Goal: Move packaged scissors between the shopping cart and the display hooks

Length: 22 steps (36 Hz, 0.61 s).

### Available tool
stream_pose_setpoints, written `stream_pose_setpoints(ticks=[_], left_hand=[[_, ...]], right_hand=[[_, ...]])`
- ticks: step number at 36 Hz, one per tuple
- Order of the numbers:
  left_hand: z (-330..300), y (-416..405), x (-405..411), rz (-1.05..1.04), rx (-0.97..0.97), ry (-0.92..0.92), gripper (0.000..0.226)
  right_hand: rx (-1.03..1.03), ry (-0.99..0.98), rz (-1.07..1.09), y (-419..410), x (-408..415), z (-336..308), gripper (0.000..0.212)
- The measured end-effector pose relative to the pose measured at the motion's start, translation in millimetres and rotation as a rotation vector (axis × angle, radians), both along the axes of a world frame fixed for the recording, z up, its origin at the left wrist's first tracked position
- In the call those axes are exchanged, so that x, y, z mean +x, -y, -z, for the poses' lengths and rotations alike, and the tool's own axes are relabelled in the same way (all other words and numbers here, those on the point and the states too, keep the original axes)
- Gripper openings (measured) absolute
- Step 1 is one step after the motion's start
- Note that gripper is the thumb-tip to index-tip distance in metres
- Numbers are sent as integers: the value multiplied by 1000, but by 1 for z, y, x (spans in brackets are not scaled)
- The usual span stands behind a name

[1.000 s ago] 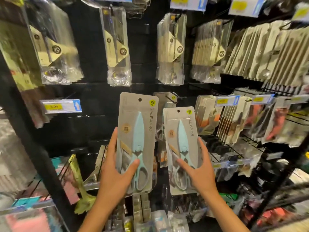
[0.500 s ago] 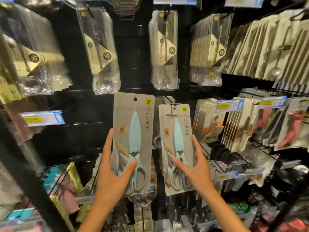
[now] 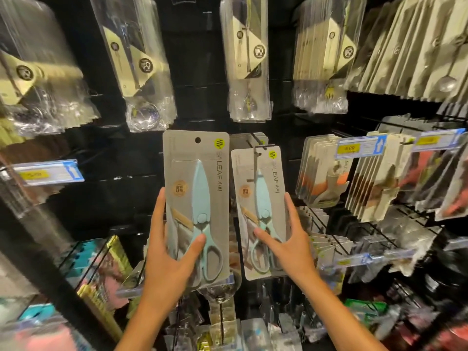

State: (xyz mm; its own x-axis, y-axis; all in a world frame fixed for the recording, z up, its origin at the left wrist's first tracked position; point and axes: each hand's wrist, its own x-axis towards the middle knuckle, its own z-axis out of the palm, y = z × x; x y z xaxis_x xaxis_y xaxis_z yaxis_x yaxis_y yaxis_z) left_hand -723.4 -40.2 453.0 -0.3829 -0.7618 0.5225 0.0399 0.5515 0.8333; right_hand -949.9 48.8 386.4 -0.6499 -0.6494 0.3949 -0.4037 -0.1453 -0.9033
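Landmark: display hook (image 3: 255,142), a dark wire prong jutting from the black panel at mid-frame.

Right hand (image 3: 288,247) grips the right scissors pack (image 3: 259,211) by its lower half, thumb across the front over the handle loops, fingers up the right edge and behind; pack upright, its top directly at the hook, the prong apparently through the hang hole; low grip probably chosen so the top stays free to slide onto the prong; whether it is fully seated cannot be told.

Left hand (image 3: 168,259) clamps the left scissors pack (image 3: 196,206) likewise, thumb on front, fingers wrapped behind the left edge; this pack sits just left of the hook, closer to camera, its hang hole empty; judged to be waiting its turn.

More grey cards hang behind on the same hook.

Blue price tag (image 3: 359,148) to the hook's right. Shopping cart not in view.
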Motion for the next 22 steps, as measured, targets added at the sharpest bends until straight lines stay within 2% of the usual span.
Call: stream_pose_setpoints(ticks=[9,22], left_hand=[[-15,-2,1,-33,-45,-19,104],[-22,5,0,-44,-103,-27,99]], right_hand=[[100,-27,4,46,-21,5,108],[271,-184,158,93,-47,0,111]])
